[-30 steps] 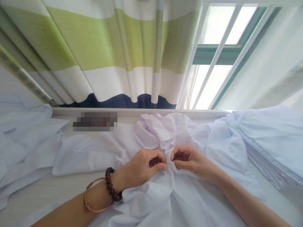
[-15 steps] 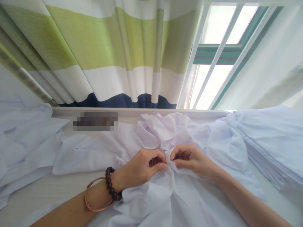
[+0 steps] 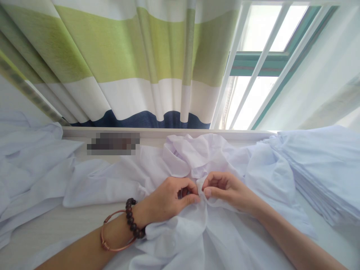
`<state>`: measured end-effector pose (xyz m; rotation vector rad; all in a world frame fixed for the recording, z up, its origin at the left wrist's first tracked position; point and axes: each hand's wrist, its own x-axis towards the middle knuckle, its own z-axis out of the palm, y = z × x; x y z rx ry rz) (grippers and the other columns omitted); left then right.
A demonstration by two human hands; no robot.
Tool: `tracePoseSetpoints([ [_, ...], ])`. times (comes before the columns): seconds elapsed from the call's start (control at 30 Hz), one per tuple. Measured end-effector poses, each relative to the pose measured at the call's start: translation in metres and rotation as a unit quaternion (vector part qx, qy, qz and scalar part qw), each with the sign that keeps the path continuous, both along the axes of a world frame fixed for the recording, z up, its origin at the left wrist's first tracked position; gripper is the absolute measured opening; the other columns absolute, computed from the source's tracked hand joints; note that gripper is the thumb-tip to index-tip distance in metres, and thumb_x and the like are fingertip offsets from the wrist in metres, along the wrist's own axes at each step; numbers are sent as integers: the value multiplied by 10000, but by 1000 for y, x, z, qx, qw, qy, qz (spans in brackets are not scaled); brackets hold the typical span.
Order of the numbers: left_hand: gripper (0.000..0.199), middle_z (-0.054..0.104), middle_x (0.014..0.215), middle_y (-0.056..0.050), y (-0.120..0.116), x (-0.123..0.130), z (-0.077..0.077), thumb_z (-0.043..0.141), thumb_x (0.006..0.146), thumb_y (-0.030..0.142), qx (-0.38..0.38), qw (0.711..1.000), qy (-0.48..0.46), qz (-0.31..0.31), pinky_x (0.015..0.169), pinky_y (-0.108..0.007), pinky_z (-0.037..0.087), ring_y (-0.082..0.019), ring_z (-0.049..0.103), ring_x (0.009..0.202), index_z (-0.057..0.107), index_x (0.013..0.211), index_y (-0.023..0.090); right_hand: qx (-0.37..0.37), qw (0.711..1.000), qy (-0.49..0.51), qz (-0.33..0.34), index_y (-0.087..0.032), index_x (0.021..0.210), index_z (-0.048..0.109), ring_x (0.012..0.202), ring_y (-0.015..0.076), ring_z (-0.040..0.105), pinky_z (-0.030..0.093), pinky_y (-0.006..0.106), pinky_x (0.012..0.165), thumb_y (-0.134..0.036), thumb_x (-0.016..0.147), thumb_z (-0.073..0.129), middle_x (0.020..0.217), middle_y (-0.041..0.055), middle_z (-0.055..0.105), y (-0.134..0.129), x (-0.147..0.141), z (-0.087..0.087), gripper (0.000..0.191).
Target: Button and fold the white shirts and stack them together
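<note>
A white shirt (image 3: 222,240) lies spread before me, its rumpled collar (image 3: 177,159) at the far side and its sleeves out to left and right. My left hand (image 3: 174,197) pinches the shirt's front edge between thumb and fingers, just below the collar. Close by on the right, my right hand (image 3: 225,191) is closed on the same strip of cloth, thumb against fingers. Whether a button sits between the fingertips is hidden. A dark bead bracelet (image 3: 133,219) and a copper-coloured bangle (image 3: 104,240) circle my left wrist.
Folded white garments are stacked (image 3: 323,168) at the right. More white cloth (image 3: 30,168) is heaped at the left. A blurred-out dark patch (image 3: 112,144) lies near the pale table's raised back edge (image 3: 152,132). Behind it hang a striped curtain (image 3: 118,52) and a barred window (image 3: 253,71).
My right thumb and fingertips have shifted slightly at the cloth edge. My left hand and the shirt look the same.
</note>
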<state>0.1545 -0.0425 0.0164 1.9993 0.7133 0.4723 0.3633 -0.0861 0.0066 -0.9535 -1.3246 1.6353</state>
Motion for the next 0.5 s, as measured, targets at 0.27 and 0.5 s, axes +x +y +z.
tracePoseSetpoints([
  [0.27,110,580,668,53,-1,1,-2,645,845,257,15,1000,6,6,584,-181,385,-72,457,587,644,801,156,-9,999,-24,-40,-152,777,622,607,71,514,394,191,556,-293,725,781,686,-21,605,-1,-3,-1,219],
  [0.5,117,590,665,43,-1,2,1,632,846,258,27,999,20,17,594,-199,399,-83,471,584,649,786,160,-11,997,-17,-77,-177,771,591,528,75,509,408,207,525,-314,711,787,589,-46,580,1,-5,-5,247],
])
